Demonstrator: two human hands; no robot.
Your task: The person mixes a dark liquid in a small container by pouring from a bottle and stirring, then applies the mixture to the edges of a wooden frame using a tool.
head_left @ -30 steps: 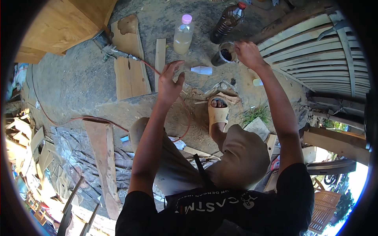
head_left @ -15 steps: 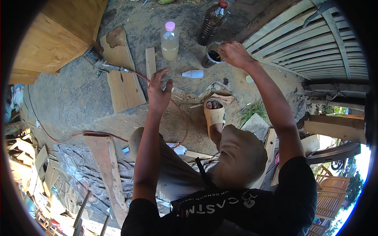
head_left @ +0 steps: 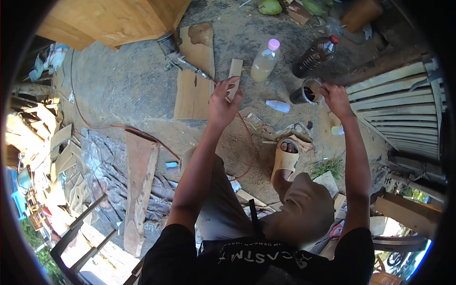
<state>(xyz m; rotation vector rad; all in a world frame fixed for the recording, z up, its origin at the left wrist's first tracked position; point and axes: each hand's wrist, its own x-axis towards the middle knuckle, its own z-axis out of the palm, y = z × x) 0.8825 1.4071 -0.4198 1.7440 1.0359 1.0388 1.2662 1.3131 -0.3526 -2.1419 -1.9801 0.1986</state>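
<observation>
Cup of dark liquid stands by the right hand, its fingers curled; one cannot tell what they hold. The left hand hangs loose.

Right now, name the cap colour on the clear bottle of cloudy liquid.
The round cap is pink, clearest in head view.

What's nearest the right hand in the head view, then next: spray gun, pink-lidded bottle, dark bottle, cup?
1. Cup, by the right hand
2. Dark bottle, beyond the cup
3. Pink-lidded bottle, left
4. Spray gun, farthest left
</observation>
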